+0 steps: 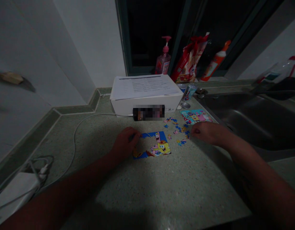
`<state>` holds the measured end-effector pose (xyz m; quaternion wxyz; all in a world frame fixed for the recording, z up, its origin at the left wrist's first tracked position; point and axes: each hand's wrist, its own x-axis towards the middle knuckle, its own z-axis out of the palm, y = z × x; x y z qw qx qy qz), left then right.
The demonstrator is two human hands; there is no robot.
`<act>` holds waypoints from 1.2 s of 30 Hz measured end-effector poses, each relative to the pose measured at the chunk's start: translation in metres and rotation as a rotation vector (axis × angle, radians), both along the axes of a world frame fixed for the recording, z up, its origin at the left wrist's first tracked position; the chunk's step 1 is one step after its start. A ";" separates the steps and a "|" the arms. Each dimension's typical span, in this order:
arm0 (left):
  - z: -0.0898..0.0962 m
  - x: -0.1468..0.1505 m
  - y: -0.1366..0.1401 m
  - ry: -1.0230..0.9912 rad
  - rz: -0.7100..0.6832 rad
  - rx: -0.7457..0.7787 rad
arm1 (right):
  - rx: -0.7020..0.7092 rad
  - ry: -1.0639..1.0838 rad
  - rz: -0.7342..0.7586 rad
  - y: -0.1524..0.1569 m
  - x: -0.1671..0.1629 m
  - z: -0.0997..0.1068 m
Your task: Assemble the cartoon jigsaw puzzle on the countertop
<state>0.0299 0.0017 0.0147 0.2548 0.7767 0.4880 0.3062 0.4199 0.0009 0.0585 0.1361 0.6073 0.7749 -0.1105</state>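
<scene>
A partly assembled cartoon jigsaw puzzle [163, 147] lies flat on the speckled counter, with a gap in its middle and upper left. My left hand [126, 141] rests at the puzzle's left edge with bent fingers drawn together; whether a piece is between them is hidden. Loose jigsaw pieces [176, 132] are scattered to the right of the puzzle. Beside them, my right hand [206, 132] is curled with its fingertips down among the rightmost pieces, and anything in its grasp is too small to make out. Behind it lies a cartoon picture card [196, 116].
A white box [147, 100] with printed paper on top stands behind the puzzle. A phone-like device [137, 114], partly blurred out, leans against it, its white cable [75, 140] running left to a power strip [16, 195]. A can [190, 92] and sink [253, 118] are at right.
</scene>
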 end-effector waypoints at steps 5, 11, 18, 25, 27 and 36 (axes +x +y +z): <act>-0.001 0.000 0.001 -0.005 0.009 0.009 | 0.005 -0.008 -0.001 0.001 0.000 -0.003; 0.000 0.000 0.001 -0.015 0.009 -0.002 | 0.018 0.038 -0.017 0.002 -0.002 -0.002; 0.002 0.001 0.000 0.007 0.015 -0.003 | -0.014 0.064 0.002 -0.001 -0.010 -0.001; 0.002 0.001 0.000 0.008 0.019 -0.002 | -0.008 0.071 -0.022 -0.005 -0.015 0.004; 0.001 0.001 0.000 0.014 0.021 0.002 | -0.016 0.066 -0.017 -0.005 -0.016 0.004; -0.006 0.000 0.003 -0.041 -0.005 0.078 | -0.001 0.112 0.019 -0.005 -0.013 -0.001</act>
